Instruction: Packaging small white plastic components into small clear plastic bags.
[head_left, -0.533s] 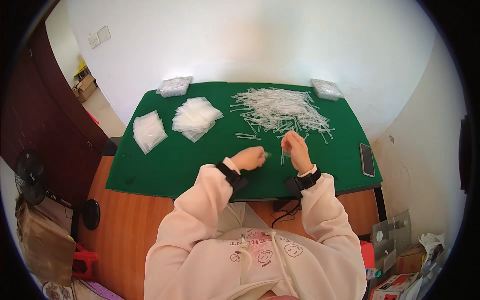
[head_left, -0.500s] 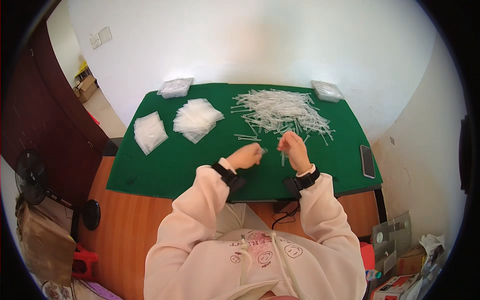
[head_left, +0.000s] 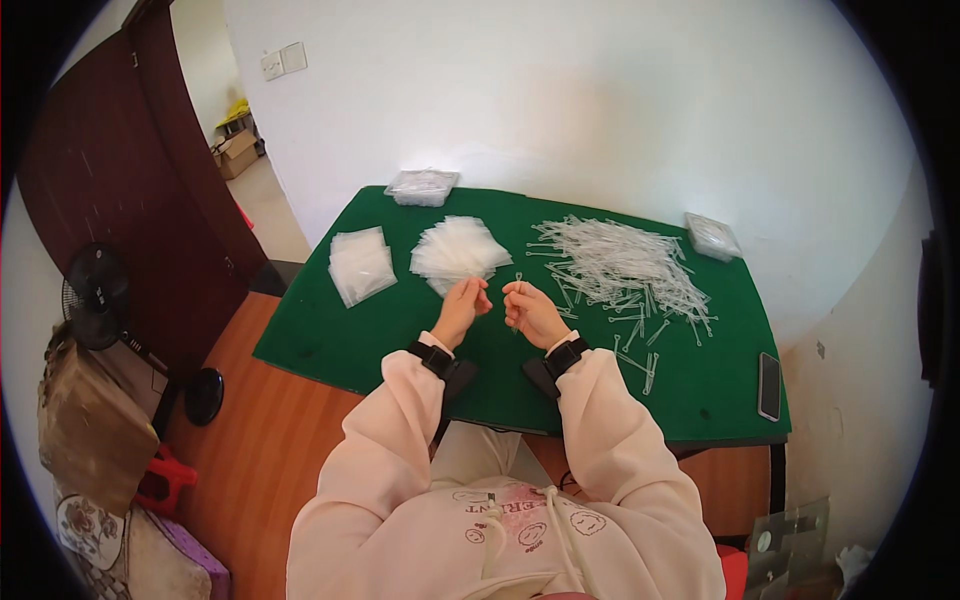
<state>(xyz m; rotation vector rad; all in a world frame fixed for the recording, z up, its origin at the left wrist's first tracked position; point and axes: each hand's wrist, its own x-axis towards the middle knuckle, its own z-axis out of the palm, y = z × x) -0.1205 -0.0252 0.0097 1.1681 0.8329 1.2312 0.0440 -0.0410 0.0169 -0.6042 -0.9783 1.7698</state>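
My right hand (head_left: pixel 535 314) pinches a clear plastic stick with a small loop at its end (head_left: pixel 519 276); the loop shows above the fingertips. Just to its left, my left hand (head_left: pixel 460 308) is closed with thumb and fingers together at the near edge of a fanned stack of clear bags (head_left: pixel 460 248). What lies between those fingers, if anything, is too small to make out. Right of my hands spreads a large pile of similar clear looped sticks (head_left: pixel 615 262). A few loose sticks (head_left: pixel 650 372) lie nearer me.
A second stack of clear bags (head_left: pixel 361 265) lies at the left of the green table (head_left: pixel 330 335). Clear filled boxes stand at the back left (head_left: pixel 422 187) and back right (head_left: pixel 713 236). A phone (head_left: pixel 768 387) rests by the right edge. A black fan (head_left: pixel 95 295) stands left.
My view has turned left, shifting the table rightward in the picture. Both hands have moved left over the table, away from the pile and toward the fanned bags.
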